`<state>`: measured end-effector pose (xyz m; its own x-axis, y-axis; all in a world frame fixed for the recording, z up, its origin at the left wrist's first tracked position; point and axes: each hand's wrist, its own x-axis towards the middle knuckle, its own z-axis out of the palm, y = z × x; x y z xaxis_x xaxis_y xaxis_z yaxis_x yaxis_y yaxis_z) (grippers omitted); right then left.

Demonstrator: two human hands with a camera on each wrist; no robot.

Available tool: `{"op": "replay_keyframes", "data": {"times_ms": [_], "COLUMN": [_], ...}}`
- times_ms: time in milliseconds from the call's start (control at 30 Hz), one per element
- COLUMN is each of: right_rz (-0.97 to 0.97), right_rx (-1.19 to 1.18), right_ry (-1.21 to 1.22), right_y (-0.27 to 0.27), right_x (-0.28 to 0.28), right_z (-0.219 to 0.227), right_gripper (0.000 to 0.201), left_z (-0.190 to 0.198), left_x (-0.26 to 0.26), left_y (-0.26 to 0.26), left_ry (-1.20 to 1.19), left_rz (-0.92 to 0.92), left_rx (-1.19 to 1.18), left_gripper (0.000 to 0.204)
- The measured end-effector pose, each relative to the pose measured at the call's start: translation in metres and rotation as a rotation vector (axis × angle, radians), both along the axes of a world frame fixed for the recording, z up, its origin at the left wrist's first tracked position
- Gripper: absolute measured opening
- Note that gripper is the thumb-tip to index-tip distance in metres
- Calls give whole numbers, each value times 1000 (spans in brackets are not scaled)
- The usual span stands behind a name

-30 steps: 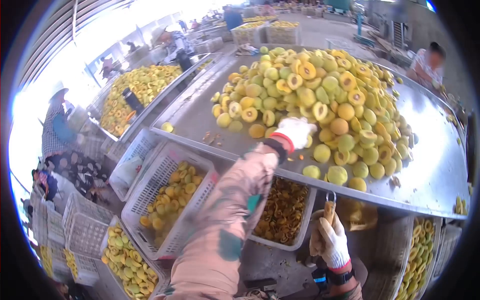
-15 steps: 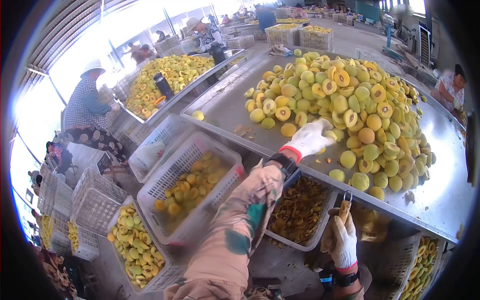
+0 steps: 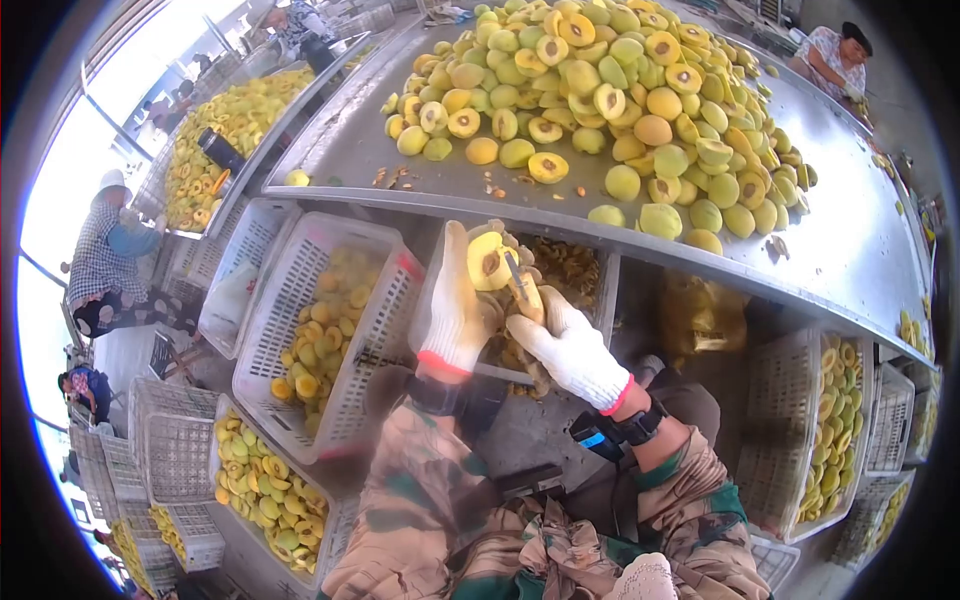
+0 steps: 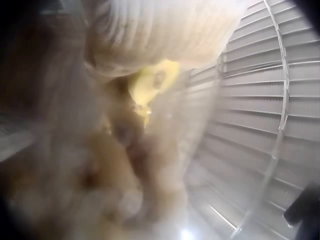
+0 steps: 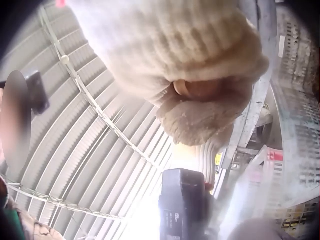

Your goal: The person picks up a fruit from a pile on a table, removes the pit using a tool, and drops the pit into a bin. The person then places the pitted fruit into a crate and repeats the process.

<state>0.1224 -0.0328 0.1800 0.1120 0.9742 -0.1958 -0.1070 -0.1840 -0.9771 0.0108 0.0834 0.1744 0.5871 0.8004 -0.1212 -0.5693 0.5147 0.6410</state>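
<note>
In the head view my gloved left hand [image 3: 452, 312] grips a yellow peach half [image 3: 487, 264], its cut face and brown pit cavity turned up. My gloved right hand [image 3: 575, 352] holds a pitting tool [image 3: 528, 300] by its wooden handle, and the metal end meets the cut face. Both hands are close together below the table edge, over a crate of brown scraps [image 3: 582, 268]. The left wrist view shows the peach half [image 4: 156, 82] beneath the blurred glove. In the right wrist view the glove [image 5: 175, 45] curls around the handle.
A heap of peaches [image 3: 600, 80], many cut open, lies on the metal table [image 3: 340, 165]. A white crate [image 3: 250, 350] of peach halves stands to the left, with another crate [image 3: 335, 520] nearer me. More crates [image 3: 800, 440] stand right. People work at the far left and right.
My left hand has come back from the heap with a peach half and met my right hand. The tool has moved up and left to the fruit. The head view has tilted down.
</note>
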Motion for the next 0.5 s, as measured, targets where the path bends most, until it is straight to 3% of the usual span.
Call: {"op": "replay_keyframes", "data": {"times_ms": [167,300,367,500], "right_rz": [-30,-199,-250,-169], "right_rx": [-148,-33,2,-97], "right_ry": [-94,-306,-391,-428], "right_y": [4,9,8,7], "right_x": [-3,-14,-17,-15], "right_z": [9,-17,-20,-13], "right_gripper": [30,37,40,39], "left_z": [-6,3,-4,-7], "left_x": [15,27,27,29], "left_y": [-6,-17,-15,-19], "left_ry": [213,372,380,441], "left_rz": [151,308,302,367], "left_rx": [145,203,195,244], "left_gripper": [51,51,52,52]}}
